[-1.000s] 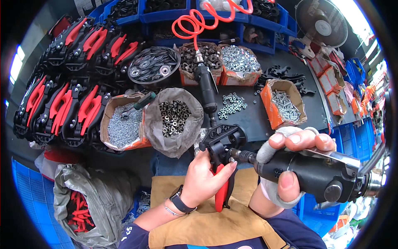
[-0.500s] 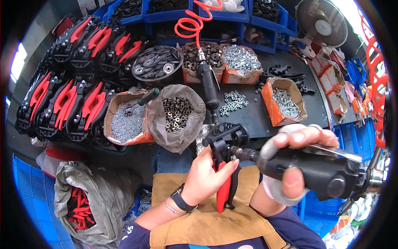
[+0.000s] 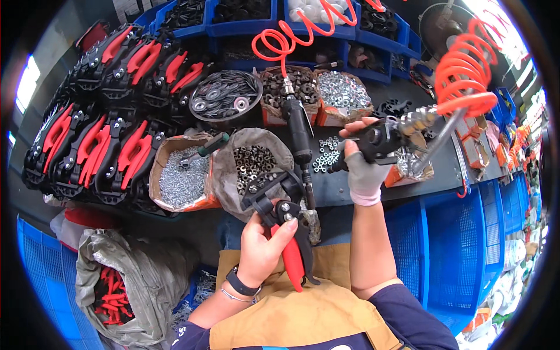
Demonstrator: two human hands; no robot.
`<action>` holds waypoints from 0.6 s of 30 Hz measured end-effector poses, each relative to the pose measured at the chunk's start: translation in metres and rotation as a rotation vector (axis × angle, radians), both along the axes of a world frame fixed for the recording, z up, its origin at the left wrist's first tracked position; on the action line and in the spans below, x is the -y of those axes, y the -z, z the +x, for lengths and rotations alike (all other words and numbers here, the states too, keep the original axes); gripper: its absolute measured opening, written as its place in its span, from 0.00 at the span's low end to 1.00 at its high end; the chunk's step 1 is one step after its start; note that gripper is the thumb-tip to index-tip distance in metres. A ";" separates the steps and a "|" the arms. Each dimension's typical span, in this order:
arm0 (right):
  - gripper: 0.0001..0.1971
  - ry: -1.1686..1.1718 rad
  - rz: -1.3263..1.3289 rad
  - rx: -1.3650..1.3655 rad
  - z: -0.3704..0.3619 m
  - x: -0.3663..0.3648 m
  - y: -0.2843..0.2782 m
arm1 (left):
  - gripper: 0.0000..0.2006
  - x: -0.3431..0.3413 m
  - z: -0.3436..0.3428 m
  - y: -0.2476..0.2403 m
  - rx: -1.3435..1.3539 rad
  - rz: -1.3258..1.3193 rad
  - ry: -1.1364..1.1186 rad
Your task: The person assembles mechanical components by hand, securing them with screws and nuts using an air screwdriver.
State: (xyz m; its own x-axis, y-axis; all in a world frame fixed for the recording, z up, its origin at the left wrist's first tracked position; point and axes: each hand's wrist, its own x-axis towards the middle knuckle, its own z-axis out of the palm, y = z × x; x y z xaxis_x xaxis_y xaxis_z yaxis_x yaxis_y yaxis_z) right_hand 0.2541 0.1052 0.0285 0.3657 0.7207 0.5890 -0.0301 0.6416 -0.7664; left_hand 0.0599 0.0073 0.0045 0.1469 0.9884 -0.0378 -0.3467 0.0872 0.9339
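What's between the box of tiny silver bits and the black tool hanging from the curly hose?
In the head view, a grey bag of metal nuts sits between the box and the hanging tool.

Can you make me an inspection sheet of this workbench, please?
Surface: dark tabletop, loose nuts on it.
Things in hand: red-handled tool, black power tool.
Clutter: open cardboard box of metal parts, similar red-handled tools piled at left.
Grips: left grip holds the red-handled tool; right grip holds the power tool.
Cables: red coiled hoses, one joined to an upright black driver.
Surroundings: blue bins behind, gray sack of red parts at lower left.
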 end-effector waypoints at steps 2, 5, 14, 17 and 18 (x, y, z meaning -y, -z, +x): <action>0.21 -0.010 -0.042 0.067 -0.001 -0.010 0.010 | 0.18 -0.002 -0.001 0.002 0.002 -0.013 0.016; 0.21 -0.035 -0.044 0.049 -0.003 -0.017 0.020 | 0.19 -0.003 -0.001 0.001 0.067 -0.035 0.059; 0.25 0.707 -0.644 0.991 0.042 -0.066 0.018 | 0.21 -0.007 -0.002 -0.008 0.319 -0.078 0.120; 0.25 1.030 -0.377 1.404 0.037 -0.066 0.029 | 0.18 -0.006 -0.008 -0.007 0.298 -0.098 0.056; 0.26 1.042 -0.240 1.441 0.013 -0.056 0.014 | 0.17 -0.006 -0.010 -0.005 0.298 -0.087 -0.011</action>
